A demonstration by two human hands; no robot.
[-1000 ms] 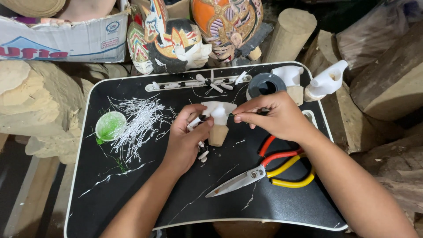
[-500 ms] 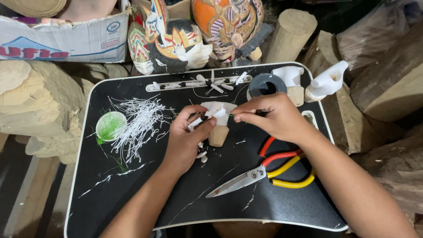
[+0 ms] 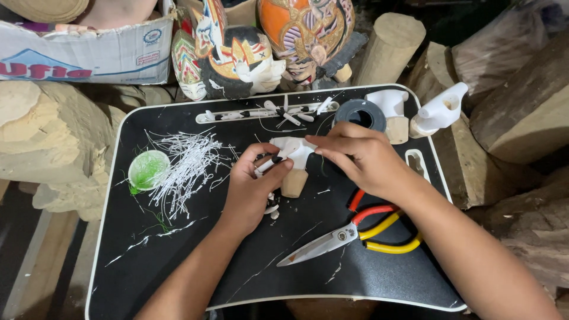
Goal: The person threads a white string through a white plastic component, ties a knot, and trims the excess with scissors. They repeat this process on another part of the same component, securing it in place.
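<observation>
Head view: at frame centre, the left hand [image 3: 253, 188] is gripping a small white-painted wooden figure [image 3: 293, 163] on the black tray [image 3: 178, 261], while the right hand [image 3: 363, 160] is pinching its top with closed fingertips. Fine detailing appears underway; steady, light fingertip pressure seems needed. Scissors [image 3: 349, 234] are lying lower right.

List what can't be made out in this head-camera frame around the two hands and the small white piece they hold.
- White piece, head view: its right end is covered by the right hand.
- Left hand: it hides the small black-and-white bits beneath it.
- Scissors: red handle partly under the right wrist.
- Black tray: near edge cut off by the frame bottom.
</observation>
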